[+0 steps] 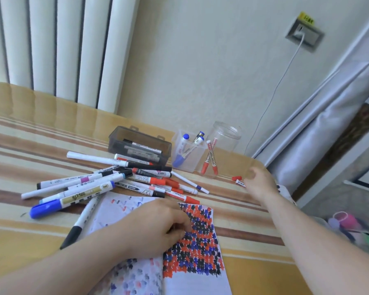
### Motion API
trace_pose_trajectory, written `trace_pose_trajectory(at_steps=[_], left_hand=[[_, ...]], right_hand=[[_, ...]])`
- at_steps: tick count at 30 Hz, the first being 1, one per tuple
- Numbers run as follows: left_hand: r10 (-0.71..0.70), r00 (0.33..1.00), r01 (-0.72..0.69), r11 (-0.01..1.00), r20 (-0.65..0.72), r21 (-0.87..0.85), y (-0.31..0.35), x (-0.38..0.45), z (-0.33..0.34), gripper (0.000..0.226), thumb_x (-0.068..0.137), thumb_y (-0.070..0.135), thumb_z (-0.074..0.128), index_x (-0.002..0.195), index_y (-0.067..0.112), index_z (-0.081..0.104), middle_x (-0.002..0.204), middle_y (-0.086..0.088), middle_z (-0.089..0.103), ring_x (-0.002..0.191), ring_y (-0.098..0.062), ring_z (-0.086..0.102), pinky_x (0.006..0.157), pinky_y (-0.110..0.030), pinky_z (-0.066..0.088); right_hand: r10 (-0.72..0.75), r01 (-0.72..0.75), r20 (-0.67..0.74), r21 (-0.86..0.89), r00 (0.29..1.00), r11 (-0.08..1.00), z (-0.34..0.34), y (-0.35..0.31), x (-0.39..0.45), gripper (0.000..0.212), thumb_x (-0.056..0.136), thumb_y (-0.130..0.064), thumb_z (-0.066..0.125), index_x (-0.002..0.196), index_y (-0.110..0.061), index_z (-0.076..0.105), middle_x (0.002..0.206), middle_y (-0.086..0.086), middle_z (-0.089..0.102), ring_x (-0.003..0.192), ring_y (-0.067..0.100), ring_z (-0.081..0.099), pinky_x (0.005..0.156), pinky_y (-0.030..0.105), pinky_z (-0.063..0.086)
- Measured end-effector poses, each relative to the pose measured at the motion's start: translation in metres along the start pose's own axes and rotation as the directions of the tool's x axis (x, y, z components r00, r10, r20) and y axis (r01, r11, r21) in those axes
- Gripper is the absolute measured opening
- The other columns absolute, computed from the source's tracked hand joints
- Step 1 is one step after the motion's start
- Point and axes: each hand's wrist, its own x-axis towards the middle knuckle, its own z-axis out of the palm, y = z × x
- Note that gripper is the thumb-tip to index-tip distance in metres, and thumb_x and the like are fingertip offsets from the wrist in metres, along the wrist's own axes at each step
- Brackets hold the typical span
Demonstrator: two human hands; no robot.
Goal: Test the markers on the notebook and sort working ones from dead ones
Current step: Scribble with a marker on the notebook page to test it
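The open notebook [202, 271] lies at the near table edge, its right page packed with red, blue and black test marks. My left hand [156, 226] rests on its middle with loosely curled fingers and holds nothing. A pile of markers [119, 182] with blue, black and red caps sprawls just beyond the notebook. My right hand [259, 182] is blurred, out at the table's right edge. A white marker end [240, 184] pokes out at its fingertips, and a loose red cap [237, 178] lies beside it. Whether the fingers grip that marker is unclear.
A smoky grey box [140, 145] holds several markers behind the pile. A clear square cup [190, 162] holds blue-capped markers. A clear round jar [226, 137] holds two red markers [210, 159]. One black-capped marker [79, 224] lies left of the notebook. The table ends just right of my right hand.
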Motion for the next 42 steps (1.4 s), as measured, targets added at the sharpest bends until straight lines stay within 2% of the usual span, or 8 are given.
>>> trace_pose_trajectory(at_steps=[6,16,21,23,26,30,36,42], left_hand=[[0.0,1.0,0.0,1.0,0.002,0.008,-0.001,0.002,0.001,0.021,0.1,0.041,0.055,0.116,0.044,0.068,0.109,0.022,0.06,0.104,0.004,0.049,0.091,-0.018,0.043],[-0.01,1.0,0.01,1.0,-0.004,-0.006,0.0,0.001,0.0,0.02,0.099,0.04,0.057,0.115,0.043,0.068,0.109,0.022,0.061,0.104,0.005,0.051,0.091,-0.014,0.041],[-0.025,1.0,0.025,1.0,0.006,-0.013,0.001,0.001,-0.001,0.021,0.1,0.04,0.058,0.119,0.043,0.067,0.109,0.023,0.059,0.102,0.006,0.051,0.086,-0.01,0.04],[-0.06,0.998,0.059,0.997,-0.008,-0.052,0.002,0.001,-0.003,0.024,0.101,0.042,0.057,0.124,0.042,0.064,0.104,0.024,0.058,0.096,0.007,0.051,0.078,-0.004,0.036],[-0.131,0.989,0.118,0.978,-0.066,-0.174,0.005,0.001,-0.007,0.035,0.103,0.051,0.049,0.137,0.041,0.054,0.106,0.023,0.061,0.098,0.006,0.055,0.08,-0.009,0.041],[-0.104,0.991,0.087,0.979,-0.086,-0.184,0.006,-0.004,-0.009,0.045,0.102,0.062,0.04,0.139,0.039,0.052,0.115,0.02,0.061,0.104,0.002,0.057,0.089,-0.018,0.045],[0.052,0.992,-0.039,0.992,-0.111,0.122,0.015,-0.005,0.0,0.038,0.106,0.047,0.033,0.113,0.018,0.056,0.098,0.005,0.056,0.086,-0.016,0.052,0.073,-0.031,0.041],[0.079,0.992,-0.063,0.985,-0.096,0.16,0.022,-0.011,-0.008,0.031,0.104,0.051,0.03,0.1,0.027,0.049,0.07,0.013,0.049,0.062,-0.015,0.049,0.055,-0.036,0.042]], right_hand=[[0.017,0.046,0.182,-0.338,0.983,0.94,0.029,0.046,0.005,0.048,0.106,-0.031,0.04,0.151,-0.013,0.041,0.157,0.013,0.037,0.136,0.033,0.047,0.111,0.043,0.042],[-0.062,0.205,0.276,-0.524,0.959,0.827,0.009,0.035,0.007,0.023,0.105,-0.036,0.052,0.089,-0.019,0.057,0.1,0.003,0.058,0.083,0.028,0.063,0.07,0.036,0.047],[-0.206,0.15,0.195,0.267,0.959,0.952,0.001,-0.003,-0.051,0.017,0.098,-0.029,0.069,0.113,-0.026,0.062,0.084,-0.001,0.063,0.072,0.017,0.059,0.064,0.035,0.048],[-0.232,-0.197,0.387,0.797,0.892,0.572,-0.009,-0.024,-0.09,0.023,0.086,-0.018,0.076,0.106,-0.017,0.066,0.077,0.006,0.062,0.059,0.015,0.056,0.051,0.026,0.048],[-0.439,-0.458,0.536,0.844,0.721,0.279,-0.009,-0.04,-0.138,0.032,0.07,-0.02,0.092,0.084,-0.017,0.063,0.073,0.009,0.062,0.057,0.017,0.06,0.045,0.02,0.051],[-0.443,-0.366,0.416,0.909,0.794,0.198,0.022,-0.051,-0.178,0.041,0.065,-0.025,0.094,0.073,-0.017,0.054,0.065,0.009,0.061,0.059,0.021,0.058,0.047,0.023,0.05],[-0.442,0.01,0.145,0.944,0.885,0.33,0.027,-0.053,-0.195,0.031,0.083,-0.041,0.079,0.078,-0.02,0.056,0.063,0.013,0.057,0.053,0.025,0.052,0.05,0.028,0.041],[-0.549,-0.119,0.284,0.941,0.786,0.317,0.031,-0.054,-0.199,0.021,0.082,-0.038,0.072,0.078,-0.021,0.06,0.063,0.017,0.059,0.049,0.022,0.049,0.047,0.024,0.04]])
